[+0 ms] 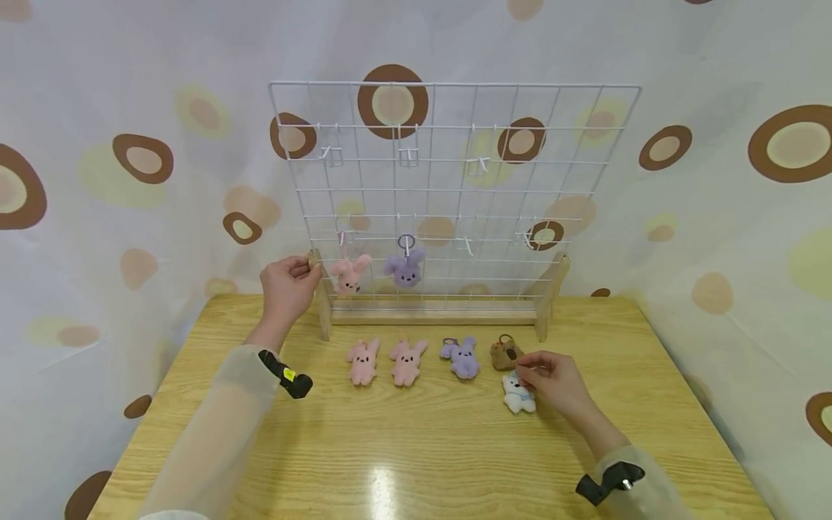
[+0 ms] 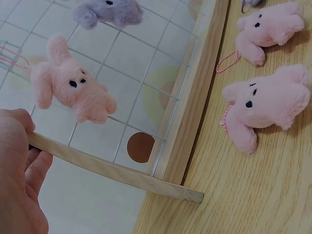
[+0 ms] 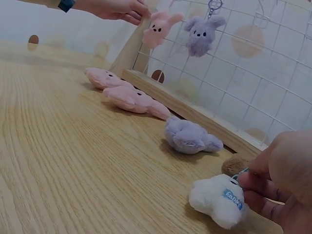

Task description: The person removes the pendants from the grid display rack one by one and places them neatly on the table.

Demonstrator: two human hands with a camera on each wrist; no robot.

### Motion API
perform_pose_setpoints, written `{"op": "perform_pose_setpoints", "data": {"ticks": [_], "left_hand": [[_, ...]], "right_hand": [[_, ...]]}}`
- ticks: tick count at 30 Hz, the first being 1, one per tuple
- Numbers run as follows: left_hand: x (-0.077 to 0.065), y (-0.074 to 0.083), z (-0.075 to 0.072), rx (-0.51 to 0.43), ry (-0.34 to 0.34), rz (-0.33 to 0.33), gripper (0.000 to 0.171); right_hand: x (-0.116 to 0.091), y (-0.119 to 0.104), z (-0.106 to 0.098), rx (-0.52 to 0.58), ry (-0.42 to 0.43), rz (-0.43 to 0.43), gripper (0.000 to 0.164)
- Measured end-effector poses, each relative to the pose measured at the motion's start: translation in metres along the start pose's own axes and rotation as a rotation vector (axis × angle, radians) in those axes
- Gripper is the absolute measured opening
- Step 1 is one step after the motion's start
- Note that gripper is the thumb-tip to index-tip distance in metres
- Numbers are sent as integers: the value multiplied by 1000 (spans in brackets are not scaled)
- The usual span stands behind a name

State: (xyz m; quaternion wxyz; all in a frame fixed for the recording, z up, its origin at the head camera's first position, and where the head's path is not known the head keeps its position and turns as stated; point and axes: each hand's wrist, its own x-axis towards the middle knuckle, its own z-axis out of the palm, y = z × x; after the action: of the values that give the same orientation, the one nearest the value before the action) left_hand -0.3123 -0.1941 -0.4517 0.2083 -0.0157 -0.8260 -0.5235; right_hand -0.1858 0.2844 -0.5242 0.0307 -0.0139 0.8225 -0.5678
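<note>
My left hand (image 1: 291, 289) grips the top of the wooden side post (image 2: 112, 168) at the left end of the white wire grid rack (image 1: 448, 191). With thumb and fingers, my right hand (image 1: 555, 383) pinches the top of a white plush keychain (image 3: 218, 200) that has a blue patch. Just behind it on the table lies a brown plush keychain (image 1: 505, 354), partly covered by the hand in the right wrist view. A pink plush bunny keychain (image 1: 351, 275) and a purple one (image 1: 404, 269) hang from lower hooks of the rack.
Two pink bunny keychains (image 1: 362, 363) and a purple bunny keychain (image 1: 464, 359) lie in a row before the rack's wooden base bar (image 1: 432, 316). Bare white hooks (image 1: 479, 165) stick out from the grid. A patterned curtain (image 1: 156, 94) surrounds the wooden table (image 1: 338, 448).
</note>
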Motion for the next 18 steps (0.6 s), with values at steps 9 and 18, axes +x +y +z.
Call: {"op": "perform_pose_setpoints", "data": {"ticks": [9,18], "left_hand": [[-1,2,1,-5,9,8,23],[-1,3,0,-1,15,13,22]], "right_hand": [[7,-11,-3,-5,-3,-33,24],[12,-31,7,24,-43,-73,25]]}}
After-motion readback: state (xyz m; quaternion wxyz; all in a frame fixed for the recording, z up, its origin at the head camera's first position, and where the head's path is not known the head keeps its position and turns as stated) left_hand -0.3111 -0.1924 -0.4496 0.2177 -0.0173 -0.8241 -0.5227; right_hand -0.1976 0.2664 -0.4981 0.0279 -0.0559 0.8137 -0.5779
